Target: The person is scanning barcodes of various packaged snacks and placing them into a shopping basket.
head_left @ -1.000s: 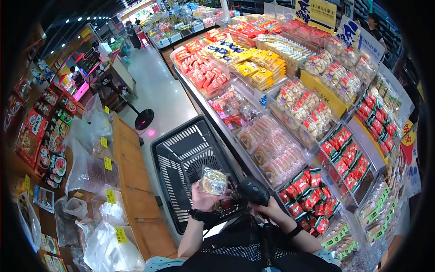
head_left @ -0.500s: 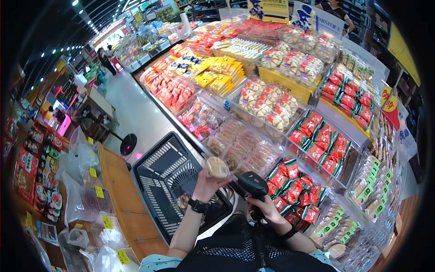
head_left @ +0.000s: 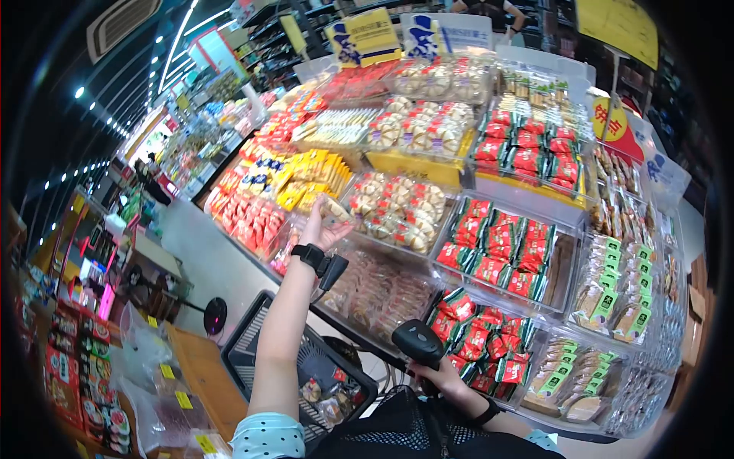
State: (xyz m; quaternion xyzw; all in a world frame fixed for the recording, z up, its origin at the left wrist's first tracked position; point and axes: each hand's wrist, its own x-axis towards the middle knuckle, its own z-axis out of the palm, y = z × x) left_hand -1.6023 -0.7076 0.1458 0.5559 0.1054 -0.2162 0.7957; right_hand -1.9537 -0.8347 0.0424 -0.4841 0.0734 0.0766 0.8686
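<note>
My left hand (head_left: pixel 326 232) is raised over the display, near the yellow packets (head_left: pixel 315 176) and the bin of wrapped pale biscuits (head_left: pixel 397 210). Between its fingers is a clear-wrapped round biscuit (head_left: pixel 335 209), now seen tilted. My right hand (head_left: pixel 447 376) grips a black handle with a rounded end (head_left: pixel 418 342), low in front of my body. Just beyond that hand lie red and green packets (head_left: pixel 479 336) in a clear bin. The dark grey shopping basket (head_left: pixel 248 336) stands below my left forearm, with a few wrapped items (head_left: pixel 332 398) inside.
Tiered clear bins of wrapped snacks fill the stand ahead and to the right, including green-labelled packets (head_left: pixel 604 287). Signs (head_left: pixel 367 38) rise behind them. At left is a wooden shelf (head_left: pixel 200 363) with plastic bags and yellow tags. An aisle floor (head_left: pixel 187 233) runs between.
My left hand has moved up and forward from above the basket to the middle bins, still holding the biscuit. The view has turned to the right. My right hand keeps its grip.
</note>
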